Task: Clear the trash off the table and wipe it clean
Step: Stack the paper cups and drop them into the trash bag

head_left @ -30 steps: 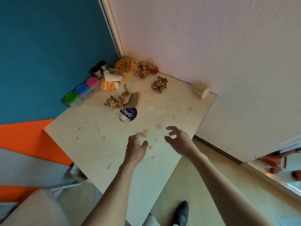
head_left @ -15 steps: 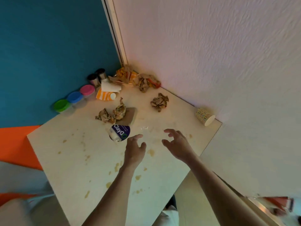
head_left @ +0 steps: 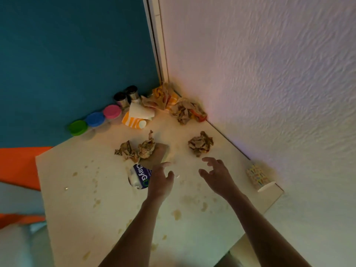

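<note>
While both hands are hovering over the desk [head_left: 81,199] with fingers loosely spread and holding nothing, the left hand [head_left: 160,181] is almost touching the ClayGo wrapper [head_left: 139,177], lying just left of it. The right hand [head_left: 216,175] is nearing the crumpled paper ball [head_left: 200,143] beyond. Both have moved forward since earlier.

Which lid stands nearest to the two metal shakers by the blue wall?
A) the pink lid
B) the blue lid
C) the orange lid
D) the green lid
A: the pink lid sits right beside the shakers, with the blue lid next and the green lid farthest; no orange lid is there.
</note>
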Demonstrator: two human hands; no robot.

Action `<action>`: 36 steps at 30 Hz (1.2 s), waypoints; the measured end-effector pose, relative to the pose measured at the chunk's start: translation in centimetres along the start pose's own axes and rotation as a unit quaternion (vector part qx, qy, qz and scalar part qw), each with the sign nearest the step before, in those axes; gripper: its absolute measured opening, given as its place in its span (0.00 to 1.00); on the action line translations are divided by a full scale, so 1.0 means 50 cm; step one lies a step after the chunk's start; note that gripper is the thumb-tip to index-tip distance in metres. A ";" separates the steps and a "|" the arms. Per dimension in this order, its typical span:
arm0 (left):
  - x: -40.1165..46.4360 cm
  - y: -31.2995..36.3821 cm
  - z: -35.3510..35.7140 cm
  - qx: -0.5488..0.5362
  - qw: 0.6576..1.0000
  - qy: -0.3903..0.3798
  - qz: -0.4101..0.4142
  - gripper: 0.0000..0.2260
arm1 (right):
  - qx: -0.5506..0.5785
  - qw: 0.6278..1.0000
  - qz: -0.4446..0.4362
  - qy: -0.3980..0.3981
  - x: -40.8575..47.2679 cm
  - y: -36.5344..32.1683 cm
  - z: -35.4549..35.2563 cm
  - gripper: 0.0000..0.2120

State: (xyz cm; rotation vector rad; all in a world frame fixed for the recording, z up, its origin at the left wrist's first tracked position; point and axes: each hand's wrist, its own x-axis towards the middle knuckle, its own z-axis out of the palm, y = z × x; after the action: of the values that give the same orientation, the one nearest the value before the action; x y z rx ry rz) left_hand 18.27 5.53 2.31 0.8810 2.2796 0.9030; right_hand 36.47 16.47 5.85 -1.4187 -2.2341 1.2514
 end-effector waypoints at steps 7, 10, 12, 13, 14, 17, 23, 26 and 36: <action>0.084 0.019 -0.022 0.014 0.997 0.064 -0.050 0.15 | -0.005 0.996 -0.056 -0.071 0.154 -0.030 -0.003 0.21; 0.129 0.037 -0.037 0.014 0.992 0.106 -0.067 0.13 | -0.016 0.991 -0.083 -0.100 0.235 -0.049 -0.010 0.20; 0.164 0.046 -0.044 0.014 0.988 0.138 -0.072 0.10 | -0.006 0.989 -0.074 -0.124 0.284 -0.072 -0.024 0.21; 0.181 0.057 -0.051 0.005 0.986 0.145 -0.083 0.10 | 0.001 0.988 -0.074 -0.134 0.313 -0.078 -0.028 0.21; 0.195 0.067 -0.060 0.001 0.985 0.143 -0.097 0.10 | 0.002 0.987 -0.078 -0.138 0.332 -0.093 -0.036 0.20; 0.247 0.084 -0.083 -0.003 0.977 0.172 -0.123 0.12 | 0.017 0.985 -0.104 -0.136 0.402 -0.119 -0.047 0.19; 0.353 0.091 -0.116 -0.049 0.958 0.200 -0.200 0.19 | 0.001 0.981 -0.167 -0.098 0.528 -0.170 -0.035 0.18; 0.412 0.083 -0.135 -0.094 0.942 0.222 -0.231 0.22 | -0.029 0.979 -0.185 -0.074 0.571 -0.211 -0.015 0.17; 0.590 0.001 -0.170 -0.186 0.883 0.234 -0.362 0.24 | -0.178 0.918 -0.326 -0.140 0.671 -0.325 0.197 0.27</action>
State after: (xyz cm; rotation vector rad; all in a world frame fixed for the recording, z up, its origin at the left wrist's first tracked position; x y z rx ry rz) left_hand -6.46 23.69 0.98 -0.4015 2.3892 1.1961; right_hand 3.22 35.89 3.62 -0.4703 -2.8842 0.8800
